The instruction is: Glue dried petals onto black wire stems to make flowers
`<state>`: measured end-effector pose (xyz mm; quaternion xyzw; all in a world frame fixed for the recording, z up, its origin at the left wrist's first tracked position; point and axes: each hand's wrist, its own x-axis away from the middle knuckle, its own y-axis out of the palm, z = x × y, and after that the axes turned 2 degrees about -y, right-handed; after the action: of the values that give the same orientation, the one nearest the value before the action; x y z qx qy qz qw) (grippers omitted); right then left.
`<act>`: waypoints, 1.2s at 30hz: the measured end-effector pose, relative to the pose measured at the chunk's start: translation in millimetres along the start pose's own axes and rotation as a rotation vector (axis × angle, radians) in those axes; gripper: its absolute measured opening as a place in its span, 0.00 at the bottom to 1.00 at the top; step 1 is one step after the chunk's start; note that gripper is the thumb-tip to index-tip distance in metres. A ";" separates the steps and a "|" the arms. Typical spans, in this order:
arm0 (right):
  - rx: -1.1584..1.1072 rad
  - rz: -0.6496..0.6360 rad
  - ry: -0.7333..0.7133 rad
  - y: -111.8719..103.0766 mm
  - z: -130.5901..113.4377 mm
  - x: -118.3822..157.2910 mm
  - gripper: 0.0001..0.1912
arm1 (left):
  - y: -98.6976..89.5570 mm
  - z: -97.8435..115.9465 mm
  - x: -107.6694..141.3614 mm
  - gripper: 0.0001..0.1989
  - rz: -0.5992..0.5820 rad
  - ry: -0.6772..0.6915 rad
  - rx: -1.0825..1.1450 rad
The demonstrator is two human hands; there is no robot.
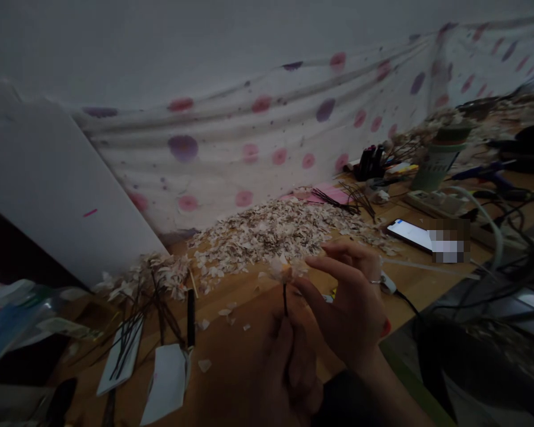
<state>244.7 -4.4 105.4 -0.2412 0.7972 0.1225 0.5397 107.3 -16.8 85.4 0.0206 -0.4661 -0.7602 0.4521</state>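
Note:
My left hand (291,362) is closed around the thin dark stem (285,299) of a small artificial flower, holding it upright. The flower head (281,270) has pale, translucent petals around a yellowish centre. Beside its right side is my right hand (347,290), thumb and forefinger apart at the petals' edge; whether they touch a petal is too blurred to tell. Behind both hands lies a wide heap of loose whitish petals (258,237). A few single petals, one a pale petal (204,366), lie on the wooden table (231,379) left of my left hand.
At left are dark stems (127,344) on a white box, a white card (164,382) and finished-looking pale flowers (160,276). To the right lie a lit phone (412,235), a power strip (440,201), cables, a green canister (438,160) and a glue gun (485,173). Spotted cloth (222,172) hangs behind.

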 end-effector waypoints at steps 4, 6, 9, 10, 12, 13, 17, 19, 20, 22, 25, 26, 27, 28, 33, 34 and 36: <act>0.028 -0.022 -0.005 -1.2 3.0 0.7 0.14 | 7.2 0.3 0.2 0.12 0.012 0.034 -0.020; 0.068 -0.043 -0.001 -1.9 4.7 0.9 0.10 | 8.8 0.4 -0.3 0.13 0.017 0.045 -0.028; 0.098 -0.049 0.006 -3.0 5.8 0.9 0.09 | 8.1 -0.3 -1.3 0.13 0.025 0.056 -0.034; 0.098 -0.047 0.004 -3.3 5.8 0.8 0.09 | 6.9 -1.0 -1.8 0.12 0.027 0.060 -0.034; 0.080 -0.046 0.001 -3.5 5.2 0.7 0.09 | 3.4 -3.4 -3.3 0.11 0.032 0.065 -0.032; 0.068 -0.049 -0.003 -3.5 4.8 0.5 0.08 | 1.2 -5.0 -4.4 0.10 0.035 0.068 -0.029; 0.018 -0.058 -0.008 -2.8 4.0 -0.4 0.08 | -5.1 -11.4 -9.4 0.11 0.049 0.085 -0.006; 0.012 -0.063 -0.015 -2.6 4.4 -1.5 0.08 | -3.7 -13.0 -11.0 0.14 0.053 0.088 0.008; 0.011 -0.068 -0.022 -2.6 4.8 -2.2 0.09 | -1.7 -13.3 -11.2 0.17 0.051 0.074 0.017; 0.012 -0.077 -0.045 -3.2 5.8 -4.0 0.09 | 3.7 -13.1 -10.7 0.21 0.046 0.045 0.033; 0.003 -0.086 -0.076 -5.2 7.1 -6.6 0.10 | 10.8 -12.0 -9.1 0.22 0.080 0.028 0.023; 0.005 -0.091 -0.085 -6.1 7.4 -7.2 0.10 | 12.2 -11.5 -8.8 0.23 0.093 0.033 0.010; 0.010 -0.102 -0.095 -7.1 7.7 -7.5 0.10 | 13.0 -11.1 -8.5 0.23 0.107 0.037 0.000; 0.015 -0.110 -0.101 -8.0 8.0 -7.5 0.10 | 13.4 -10.6 -8.3 0.23 0.117 0.043 -0.005; -0.061 -0.114 -0.052 -10.7 10.5 -3.6 0.10 | 12.2 -9.6 -7.0 0.26 0.153 0.061 -0.024; -0.093 -0.120 -0.031 -10.7 11.1 -2.8 0.10 | 11.7 -10.0 -6.8 0.26 0.160 0.063 -0.033; -0.139 -0.131 0.002 -10.4 12.0 -1.7 0.10 | 10.6 -11.1 -6.9 0.26 0.167 0.070 -0.046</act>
<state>260.2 -7.3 103.0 -0.3300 0.7697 0.1419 0.5278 123.5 -21.2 84.2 -0.0022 -0.4325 -0.7291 0.5304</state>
